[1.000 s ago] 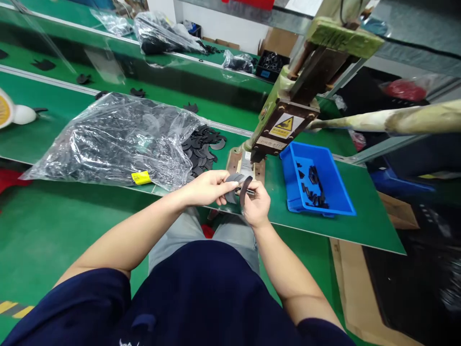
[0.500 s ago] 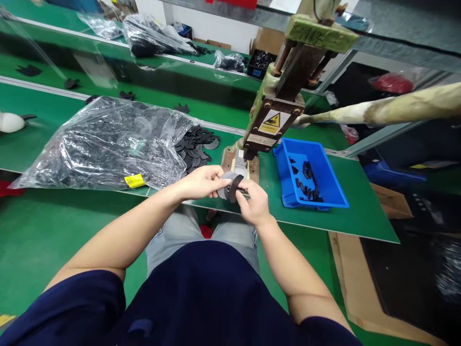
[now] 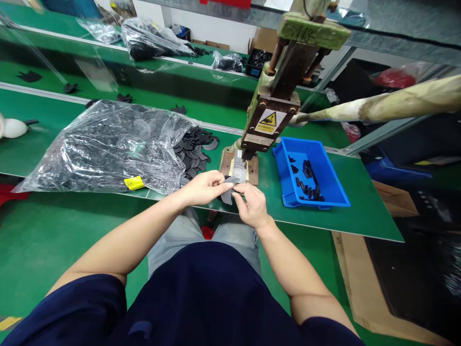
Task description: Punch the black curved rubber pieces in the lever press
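Both hands meet at the bench's front edge, just before the base of a hand press (image 3: 268, 120). My left hand (image 3: 208, 187) is closed, thumb on top, on a dark grey curved plastic piece (image 3: 227, 196). From the other side my right hand (image 3: 251, 203) pinches at the same piece; its fingertips partly hide what they grip. Behind the hands, a pale fixture (image 3: 239, 166) sits on the press's brown base plate. Loose curved dark pieces (image 3: 194, 151) lie heaped to the left, at the mouth of a clear plastic bag (image 3: 118, 144) full of them.
A blue bin (image 3: 324, 168) with small black parts stands right of the press. The press's long lever (image 3: 396, 103) reaches out to the right. Behind runs a green belt (image 3: 216, 115) with a few dark pieces. Cardboard (image 3: 356, 283) leans below the bench at right.
The curved piece has turned between my fingers and now shows its grey face, pointing downward. Both hands stay in nearly the same place. The view has shifted slightly.
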The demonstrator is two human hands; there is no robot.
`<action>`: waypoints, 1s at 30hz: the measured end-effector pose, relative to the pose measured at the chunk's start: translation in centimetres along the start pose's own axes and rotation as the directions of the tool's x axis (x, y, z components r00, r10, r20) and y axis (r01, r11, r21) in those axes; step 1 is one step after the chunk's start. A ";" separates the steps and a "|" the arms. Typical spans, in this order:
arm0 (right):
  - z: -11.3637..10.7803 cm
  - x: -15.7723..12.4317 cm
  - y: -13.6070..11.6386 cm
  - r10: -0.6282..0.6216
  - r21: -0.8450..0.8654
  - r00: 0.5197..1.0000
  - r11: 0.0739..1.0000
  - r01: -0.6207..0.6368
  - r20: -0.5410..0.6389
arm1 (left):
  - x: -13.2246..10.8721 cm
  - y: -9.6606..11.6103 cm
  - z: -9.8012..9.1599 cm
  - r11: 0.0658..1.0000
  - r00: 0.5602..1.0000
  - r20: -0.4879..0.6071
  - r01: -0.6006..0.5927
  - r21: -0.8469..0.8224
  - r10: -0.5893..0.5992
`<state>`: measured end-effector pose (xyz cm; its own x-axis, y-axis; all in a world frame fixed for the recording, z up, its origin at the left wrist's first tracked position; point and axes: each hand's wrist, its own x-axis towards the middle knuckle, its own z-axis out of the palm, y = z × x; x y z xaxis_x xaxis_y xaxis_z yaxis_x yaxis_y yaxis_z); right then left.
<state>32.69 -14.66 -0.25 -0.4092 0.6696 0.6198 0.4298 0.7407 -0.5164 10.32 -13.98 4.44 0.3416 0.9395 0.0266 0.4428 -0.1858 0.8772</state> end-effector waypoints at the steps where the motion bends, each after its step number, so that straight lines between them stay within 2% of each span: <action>1: 0.1 0.0 0.0 0.005 0.000 1.000 1.000 -0.005 0.003 | 0.0 0.1 0.1 1.000 1.000 -0.004 0.011 0.018 -0.011; 5: 0.5 0.1 0.4 0.041 -0.003 0.999 0.999 -0.041 0.008 | 0.3 1.5 0.8 0.975 0.997 -0.073 0.017 0.222 0.000; 7: 0.5 0.1 0.4 0.067 0.003 0.998 0.998 -0.067 -0.018 | 0.8 1.9 0.9 0.973 0.997 -0.076 0.007 0.232 0.011; 9: 0.3 0.0 0.4 0.094 0.019 0.994 0.995 -0.093 -0.059 | 1.3 1.9 0.8 0.995 0.995 -0.097 0.018 0.103 -0.008; 11: 0.1 -0.2 0.4 0.118 0.043 0.988 0.993 -0.114 -0.098 | 1.6 1.4 0.7 0.991 0.992 -0.111 0.050 -0.127 -0.064; 12: 0.0 -0.3 0.4 0.129 0.055 0.985 0.991 -0.124 -0.112 | 1.7 1.1 0.8 0.964 0.992 -0.076 0.079 -0.253 -0.101; 14: 0.1 -0.5 0.5 0.154 0.076 0.980 0.987 -0.145 -0.125 | 1.8 0.3 0.9 0.874 0.984 0.089 0.178 -0.451 -0.155; 16: 0.3 -0.7 0.8 0.188 0.091 0.975 0.980 -0.178 -0.121 | 2.1 -0.5 1.0 0.795 0.960 0.221 0.268 -0.544 -0.173; 17: 0.3 -0.8 1.0 0.210 0.096 0.971 0.975 -0.199 -0.117 | 2.3 -1.0 1.0 0.774 0.956 0.228 0.284 -0.565 -0.184; 20: -0.3 -1.4 1.9 0.281 0.114 0.951 0.957 -0.268 -0.126 | 3.3 -2.3 0.6 0.748 0.958 0.135 0.282 -0.600 -0.253; 24: -2.8 -2.9 2.8 0.310 0.139 0.938 0.947 -0.290 -0.157 | 5.7 -4.1 -0.9 0.706 0.932 0.053 0.307 -0.638 -0.358; 27: -4.8 -4.6 3.1 0.323 0.140 0.933 0.943 -0.303 -0.160 | 8.9 -5.2 -1.9 0.706 0.901 -0.013 0.331 -0.627 -0.434; 30: -6.2 -6.5 3.3 0.353 0.135 0.924 0.933 -0.334 -0.150 | 13.5 -6.0 -2.5 0.694 0.846 -0.088 0.366 -0.620 -0.526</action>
<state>41.77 -16.90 -2.26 -0.1053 0.8713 0.4793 0.4291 0.4746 -0.7685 10.22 0.53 0.72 -0.0168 0.9179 -0.3964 -0.0819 0.3938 0.9155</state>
